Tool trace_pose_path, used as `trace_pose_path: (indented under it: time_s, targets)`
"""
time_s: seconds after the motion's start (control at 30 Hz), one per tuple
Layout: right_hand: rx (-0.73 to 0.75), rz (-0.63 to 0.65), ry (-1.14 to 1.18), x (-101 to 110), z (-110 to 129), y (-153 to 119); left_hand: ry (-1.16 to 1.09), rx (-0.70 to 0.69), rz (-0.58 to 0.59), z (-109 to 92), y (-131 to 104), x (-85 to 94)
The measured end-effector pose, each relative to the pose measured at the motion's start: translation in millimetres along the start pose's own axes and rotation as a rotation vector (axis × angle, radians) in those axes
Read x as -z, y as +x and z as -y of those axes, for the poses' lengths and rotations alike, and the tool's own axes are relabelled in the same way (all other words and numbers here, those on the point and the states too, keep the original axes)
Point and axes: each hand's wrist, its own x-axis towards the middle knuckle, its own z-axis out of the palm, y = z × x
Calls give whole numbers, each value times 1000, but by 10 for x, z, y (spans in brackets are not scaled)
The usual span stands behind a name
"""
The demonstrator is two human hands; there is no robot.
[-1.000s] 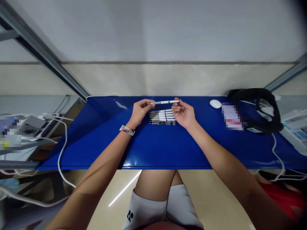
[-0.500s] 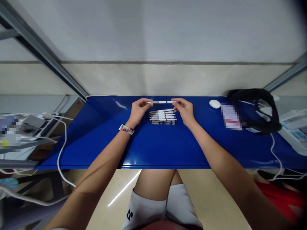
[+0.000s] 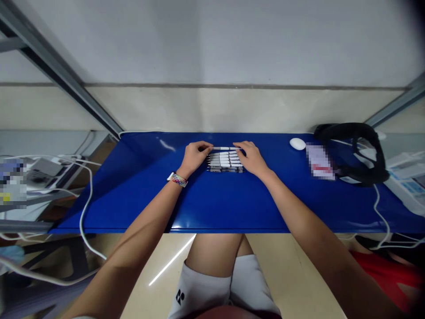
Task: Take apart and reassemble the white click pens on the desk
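A white and grey pen point(image 3: 224, 148) lies crosswise at the back of a row of pens point(image 3: 227, 158) on the blue table. My left hand point(image 3: 196, 155) pinches its left end between thumb and fingers. At the other end, my right hand point(image 3: 249, 156) has its fingers closed on the pen's tip. The row holds several pens side by side, mostly white and grey, with darker ones nearest me. Its right ends are partly covered by my right thumb.
The blue table point(image 3: 229, 204) reaches back to a pale wall. Toward the right sit a white rounded object point(image 3: 298, 144), a blurred-out packet point(image 3: 319, 161) and a black strap-like headset point(image 3: 360, 153). White cables point(image 3: 86, 208) hang over the left edge.
Both hands have come down and toward me with the pen. It has moved from above the row to the row's back edge.
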Motion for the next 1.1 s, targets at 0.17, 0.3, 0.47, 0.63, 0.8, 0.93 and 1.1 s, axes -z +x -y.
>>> trace_pose_path:
  time_s: [0.17, 0.3, 0.47, 0.63, 0.8, 0.93, 1.1]
  targets:
    - [9, 17, -15, 2, 7, -14, 136, -82, 30, -31, -9, 2]
    - [5, 25, 5, -5, -1, -19, 171, -100, 39, -33, -5, -1]
    - [13, 25, -8, -7, 21, -30, 188, -95, 49, -25, -2, 0]
    - [7, 7, -31, -17, 41, -45, 262, -97, 59, -60, -37, -14]
    - [-64, -98, 132, -91, 31, -31, 69, -6, -6, -147, -90, -93]
    - [-145, -136, 259, -169, 39, -11, -101, 60, -30, -224, -124, -174]
    - [-203, -134, 308, -219, 113, -30, -218, 101, -51, -270, -147, -241]
